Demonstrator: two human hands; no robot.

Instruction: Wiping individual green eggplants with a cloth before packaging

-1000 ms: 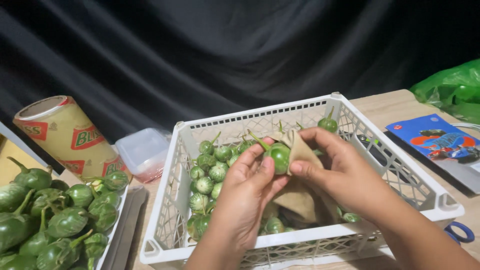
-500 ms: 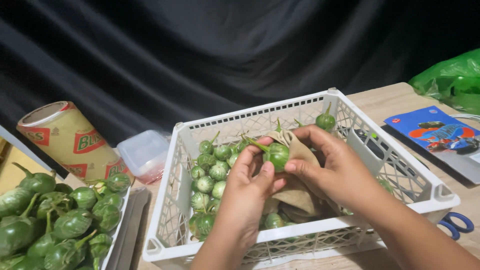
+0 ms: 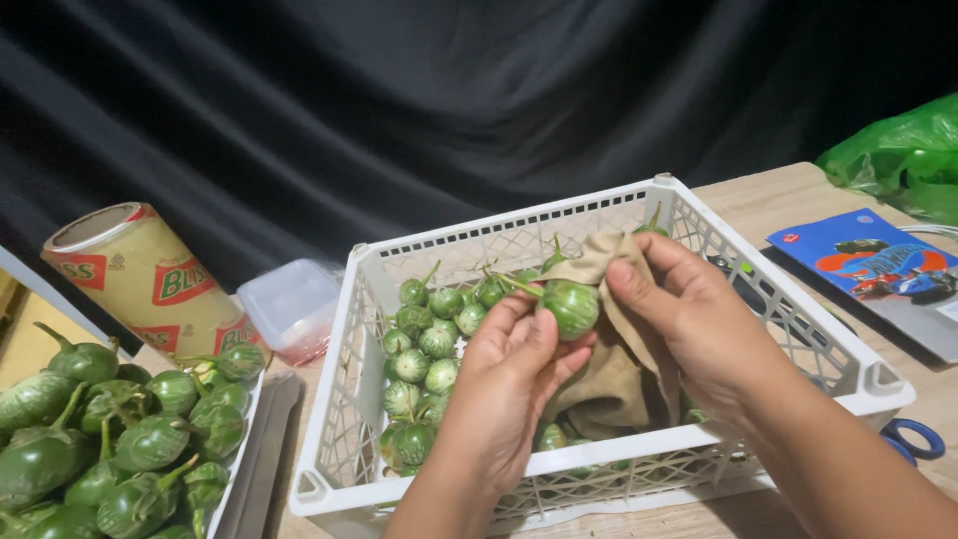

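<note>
A small green eggplant (image 3: 571,306) is gripped by the left hand (image 3: 509,384) — a brown cloth (image 3: 609,379) is pinched by the right hand (image 3: 699,329) — above the white crate (image 3: 349,399).

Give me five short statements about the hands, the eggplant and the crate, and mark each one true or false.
1. The left hand holds a round green eggplant. True.
2. The right hand grips a tan cloth. True.
3. The white crate holds no eggplants. False: many small green ones lie inside.
4. The scissors lie inside the crate. False: they lie on the table, right of it.
5. A green plastic bag lies at far right. True.
</note>
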